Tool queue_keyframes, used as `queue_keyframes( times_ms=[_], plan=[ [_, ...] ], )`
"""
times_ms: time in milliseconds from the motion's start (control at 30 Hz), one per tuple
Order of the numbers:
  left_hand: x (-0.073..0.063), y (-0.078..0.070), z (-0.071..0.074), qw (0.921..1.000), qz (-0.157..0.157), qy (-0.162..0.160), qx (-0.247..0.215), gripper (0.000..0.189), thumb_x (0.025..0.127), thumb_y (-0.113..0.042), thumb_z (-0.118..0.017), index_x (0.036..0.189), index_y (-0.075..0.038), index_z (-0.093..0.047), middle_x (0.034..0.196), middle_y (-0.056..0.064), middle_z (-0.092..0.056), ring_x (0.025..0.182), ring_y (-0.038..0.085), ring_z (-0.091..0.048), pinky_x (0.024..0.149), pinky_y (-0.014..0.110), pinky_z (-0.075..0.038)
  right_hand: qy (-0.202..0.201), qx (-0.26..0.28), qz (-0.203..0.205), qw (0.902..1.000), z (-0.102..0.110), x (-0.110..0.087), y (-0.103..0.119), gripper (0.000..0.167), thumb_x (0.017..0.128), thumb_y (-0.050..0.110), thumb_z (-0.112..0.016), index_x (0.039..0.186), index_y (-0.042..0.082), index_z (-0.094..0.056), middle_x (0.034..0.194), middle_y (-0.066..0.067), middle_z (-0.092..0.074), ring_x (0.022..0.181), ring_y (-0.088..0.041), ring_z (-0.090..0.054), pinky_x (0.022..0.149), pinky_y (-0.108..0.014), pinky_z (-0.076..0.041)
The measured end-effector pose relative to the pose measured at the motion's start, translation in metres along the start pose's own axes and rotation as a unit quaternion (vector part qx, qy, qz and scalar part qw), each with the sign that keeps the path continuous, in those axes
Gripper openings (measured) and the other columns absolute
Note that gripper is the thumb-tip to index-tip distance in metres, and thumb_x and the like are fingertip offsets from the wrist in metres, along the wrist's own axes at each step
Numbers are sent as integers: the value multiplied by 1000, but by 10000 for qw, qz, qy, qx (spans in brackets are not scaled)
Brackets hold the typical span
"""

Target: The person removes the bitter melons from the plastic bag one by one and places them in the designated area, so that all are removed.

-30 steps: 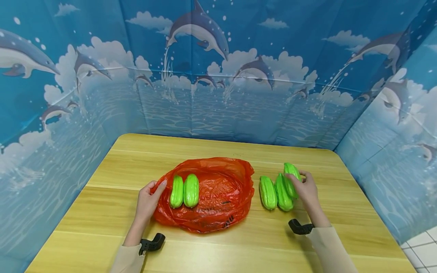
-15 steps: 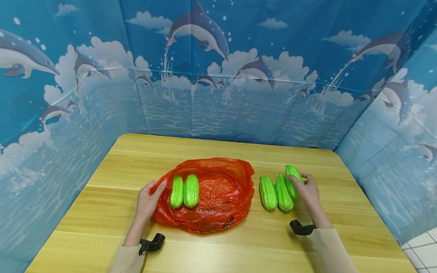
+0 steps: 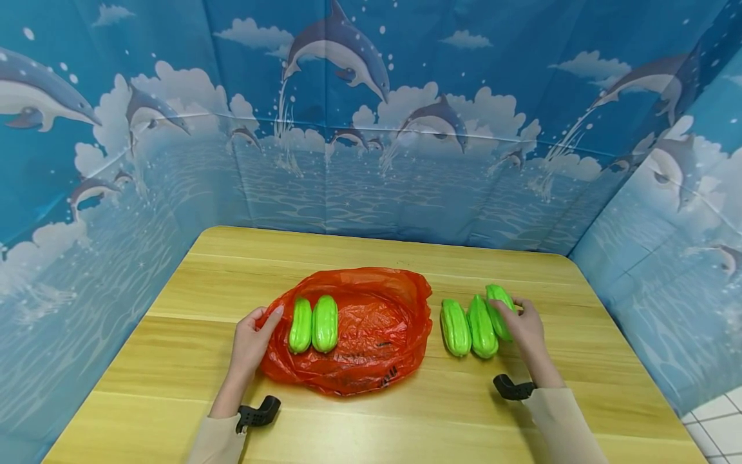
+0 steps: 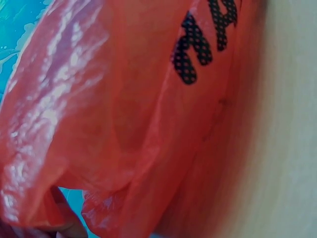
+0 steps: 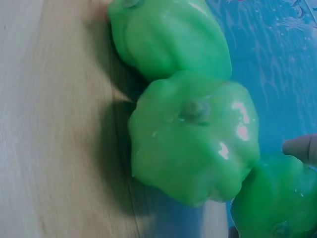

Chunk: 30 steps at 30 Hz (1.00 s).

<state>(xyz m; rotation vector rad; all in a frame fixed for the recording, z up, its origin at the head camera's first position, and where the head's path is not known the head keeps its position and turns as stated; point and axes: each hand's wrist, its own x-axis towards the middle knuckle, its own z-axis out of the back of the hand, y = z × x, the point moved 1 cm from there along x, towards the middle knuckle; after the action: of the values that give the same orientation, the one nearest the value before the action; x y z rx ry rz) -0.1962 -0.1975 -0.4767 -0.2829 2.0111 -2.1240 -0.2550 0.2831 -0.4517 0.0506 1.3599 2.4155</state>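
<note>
An open red plastic bag (image 3: 373,322) lies spread on the table, with two bright green ridged gourds (image 3: 324,324) side by side in its left part. My left hand (image 3: 253,338) pinches the bag's left rim; in the left wrist view the red film (image 4: 133,99) covers most of that hand. To the right of the bag, two similar gourds (image 3: 455,327) lie on the table. Beside them my right hand (image 3: 523,322) grips a third gourd (image 3: 500,309) between thumb and fingers. In the right wrist view, the gripped gourd (image 5: 275,196) shows at lower right under a fingertip.
The light wooden table (image 3: 371,428) carries the bag and gourds. A blue curtain (image 3: 371,174) printed with dolphins hangs behind and along both sides. Each wrist bears a black camera mount (image 3: 513,388).
My right hand has moved slightly to the right and toward me, lowering the gripped gourd beside the other two. The left hand and bag have stayed in place.
</note>
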Motion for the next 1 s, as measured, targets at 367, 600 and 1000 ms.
queue_keyframes(
  times_ms=[367, 600, 1000],
  plan=[
    [0, -1, -1, 10000, 26, 49, 26, 42, 89, -42, -65, 91, 0, -59, 77, 10, -58, 63, 15, -56, 54, 25, -50, -113, -410, -11, 9991, 2, 5, -8, 83, 89, 54, -56, 140, -7, -32, 130, -27, -40, 108, -36, -41, 79, -45, -38],
    [0, -1, -1, 10000, 11, 75, -10, 42, 90, -40, -64, 92, 1, -59, 78, 10, -57, 62, 15, -56, 54, 25, -50, -70, -607, 2, 9981, 4, 6, -12, 87, 89, 57, -52, 141, -9, -29, 130, -32, -39, 110, -40, -42, 83, -51, -39],
    [-1, 0, -1, 10000, -22, 92, 15, 42, 90, -41, -64, 91, 1, -59, 78, 11, -57, 62, 16, -55, 54, 25, -50, -89, -946, -65, 9955, 4, 8, -20, 90, 89, 60, -50, 142, -9, -27, 129, -33, -39, 110, -43, -44, 84, -54, -39]
  ],
)
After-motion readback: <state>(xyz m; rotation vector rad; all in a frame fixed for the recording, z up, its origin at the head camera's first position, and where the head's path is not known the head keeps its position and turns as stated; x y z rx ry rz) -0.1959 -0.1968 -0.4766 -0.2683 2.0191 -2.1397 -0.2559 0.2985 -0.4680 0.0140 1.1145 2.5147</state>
